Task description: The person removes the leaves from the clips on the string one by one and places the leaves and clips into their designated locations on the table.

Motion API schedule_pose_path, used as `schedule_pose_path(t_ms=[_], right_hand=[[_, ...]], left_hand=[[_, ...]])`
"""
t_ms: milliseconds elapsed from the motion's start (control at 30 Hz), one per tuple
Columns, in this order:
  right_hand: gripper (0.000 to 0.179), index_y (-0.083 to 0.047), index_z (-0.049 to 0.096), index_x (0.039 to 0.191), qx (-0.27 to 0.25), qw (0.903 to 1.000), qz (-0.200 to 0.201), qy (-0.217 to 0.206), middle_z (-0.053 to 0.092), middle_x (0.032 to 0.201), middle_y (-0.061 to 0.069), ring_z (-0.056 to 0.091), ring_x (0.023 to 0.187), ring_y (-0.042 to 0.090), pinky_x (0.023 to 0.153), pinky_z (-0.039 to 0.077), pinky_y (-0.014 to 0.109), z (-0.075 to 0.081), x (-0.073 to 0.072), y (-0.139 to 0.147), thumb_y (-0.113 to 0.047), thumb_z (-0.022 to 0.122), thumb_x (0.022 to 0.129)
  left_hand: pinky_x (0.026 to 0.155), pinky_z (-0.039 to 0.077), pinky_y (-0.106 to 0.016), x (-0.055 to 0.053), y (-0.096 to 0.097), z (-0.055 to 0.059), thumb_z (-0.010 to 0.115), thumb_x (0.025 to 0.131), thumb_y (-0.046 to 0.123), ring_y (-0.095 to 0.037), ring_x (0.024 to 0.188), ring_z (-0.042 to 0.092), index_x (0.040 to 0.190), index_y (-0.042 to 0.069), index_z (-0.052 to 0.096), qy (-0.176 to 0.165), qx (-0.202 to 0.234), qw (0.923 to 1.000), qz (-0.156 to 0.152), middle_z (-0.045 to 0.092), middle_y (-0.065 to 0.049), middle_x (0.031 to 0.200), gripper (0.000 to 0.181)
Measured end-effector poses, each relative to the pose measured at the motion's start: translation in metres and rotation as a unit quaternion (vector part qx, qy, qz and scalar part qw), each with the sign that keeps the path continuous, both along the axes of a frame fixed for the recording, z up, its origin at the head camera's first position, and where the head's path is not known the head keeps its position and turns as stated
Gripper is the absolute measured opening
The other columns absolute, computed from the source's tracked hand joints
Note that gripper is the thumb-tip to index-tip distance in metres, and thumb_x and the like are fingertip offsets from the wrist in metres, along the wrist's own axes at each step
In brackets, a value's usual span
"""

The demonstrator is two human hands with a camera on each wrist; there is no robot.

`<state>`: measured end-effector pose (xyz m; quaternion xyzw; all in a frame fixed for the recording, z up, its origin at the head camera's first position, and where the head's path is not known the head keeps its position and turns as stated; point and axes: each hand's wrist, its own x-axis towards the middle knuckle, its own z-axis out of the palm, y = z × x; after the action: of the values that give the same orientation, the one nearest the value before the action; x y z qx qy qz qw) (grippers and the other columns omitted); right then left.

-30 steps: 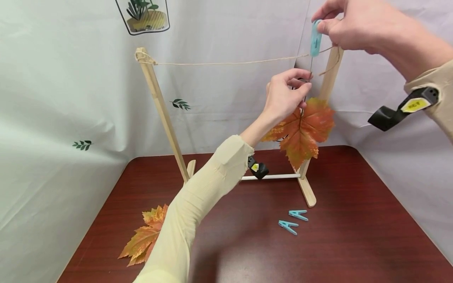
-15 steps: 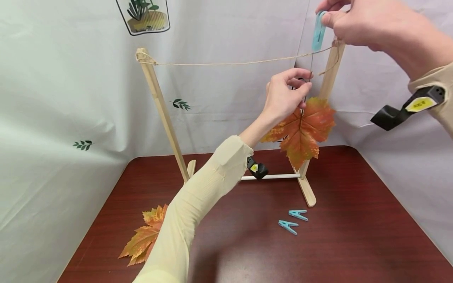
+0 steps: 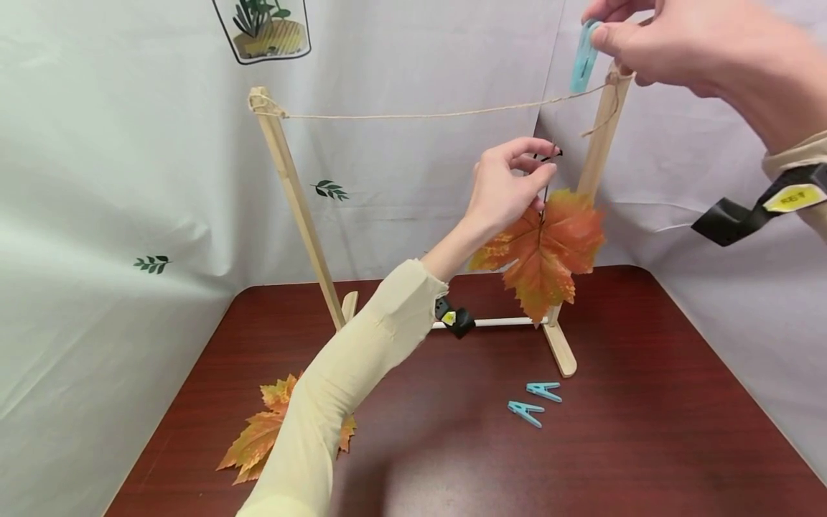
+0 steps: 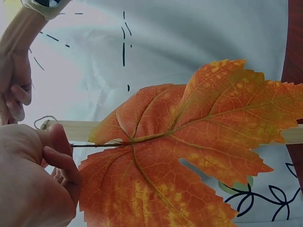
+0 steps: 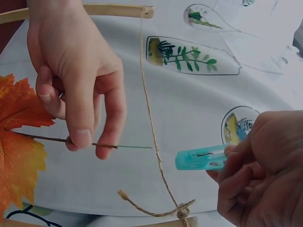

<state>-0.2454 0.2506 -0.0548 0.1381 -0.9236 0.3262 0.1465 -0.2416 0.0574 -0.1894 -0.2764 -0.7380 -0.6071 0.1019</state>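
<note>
Thumb and fingers of my left hand (image 3: 507,187) pinch the thin stem (image 5: 52,138) of an orange artificial maple leaf (image 3: 545,251), which hangs below the twine (image 3: 413,115). Above the twine's right end, my right hand (image 3: 685,43) pinches a light blue clothespin (image 3: 584,57) by its upper end, its other end pointing down. In the right wrist view, the stem's green tip lies close to the twine (image 5: 150,109), with a gap between it and the clothespin (image 5: 201,158). The leaf (image 4: 189,132) fills much of the left wrist view.
The twine is tied between a left wooden post (image 3: 293,194) and a right wooden post (image 3: 601,143), joined low down by a white rod (image 3: 507,322). Two blue clothespins (image 3: 526,413) lie on the dark red table (image 3: 646,431). More leaves (image 3: 258,438) lie partly under my left sleeve.
My left hand has moved down and slightly left with the leaf, its stem now lower below the twine. My right hand has risen and shifted right with the clothespin.
</note>
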Motion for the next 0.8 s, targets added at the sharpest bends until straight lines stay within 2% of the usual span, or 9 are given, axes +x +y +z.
schedule_pose_path(t_ms=[67, 300, 533, 700, 800], right_hand=[[0.027, -0.023, 0.053, 0.129, -0.009, 0.9999, 0.014, 0.003, 0.048, 0.110, -0.003, 0.048, 0.077, 0.017, 0.054, 0.044, 0.015, -0.002, -0.002, 0.003, -0.021, 0.055, 0.102], [0.022, -0.016, 0.061, 0.116, -0.079, 0.9937, 0.079, -0.002, 0.055, 0.110, 0.004, 0.058, 0.067, 0.013, 0.046, 0.045, 0.021, -0.006, -0.001, 0.006, -0.009, 0.063, 0.096], [0.024, -0.012, 0.063, 0.115, -0.098, 0.9906, 0.095, 0.006, 0.059, 0.107, 0.007, 0.061, 0.067, 0.013, 0.046, 0.046, 0.020, -0.017, 0.009, 0.007, -0.005, 0.067, 0.092], [0.026, -0.005, 0.064, 0.112, -0.147, 0.9824, 0.115, -0.004, 0.065, 0.100, 0.008, 0.065, 0.065, 0.014, 0.044, 0.046, 0.022, -0.025, 0.016, 0.010, 0.002, 0.070, 0.088], [0.026, -0.002, 0.065, 0.111, -0.162, 0.9790, 0.122, -0.008, 0.068, 0.095, 0.007, 0.066, 0.064, 0.015, 0.044, 0.047, 0.023, -0.030, 0.020, 0.012, 0.004, 0.071, 0.087]], left_hand=[[0.055, 0.055, -0.031, 0.001, -0.004, -0.002, 0.069, 0.095, 0.008, -0.023, 0.052, 0.063, 0.111, 0.010, 0.071, -0.003, -0.001, 1.0000, -0.001, 0.069, -0.002, 0.088, 0.017], [0.055, 0.055, -0.031, 0.009, -0.018, -0.009, 0.069, 0.095, 0.008, -0.025, 0.053, 0.063, 0.113, 0.010, 0.072, -0.019, 0.002, 0.9998, -0.006, 0.070, -0.003, 0.090, 0.019], [0.050, 0.053, -0.030, 0.013, -0.035, -0.022, 0.069, 0.094, 0.007, -0.026, 0.051, 0.062, 0.112, 0.009, 0.072, -0.019, 0.008, 0.9997, -0.011, 0.072, -0.006, 0.092, 0.019], [0.044, 0.047, -0.029, 0.016, -0.049, -0.033, 0.070, 0.093, 0.005, -0.028, 0.049, 0.062, 0.110, 0.007, 0.073, 0.005, 0.021, 0.9997, -0.011, 0.073, -0.008, 0.091, 0.018], [0.044, 0.048, -0.029, 0.018, -0.059, -0.039, 0.070, 0.093, 0.007, -0.028, 0.049, 0.062, 0.112, 0.008, 0.073, 0.003, 0.010, 0.9999, -0.008, 0.072, -0.008, 0.092, 0.019]])
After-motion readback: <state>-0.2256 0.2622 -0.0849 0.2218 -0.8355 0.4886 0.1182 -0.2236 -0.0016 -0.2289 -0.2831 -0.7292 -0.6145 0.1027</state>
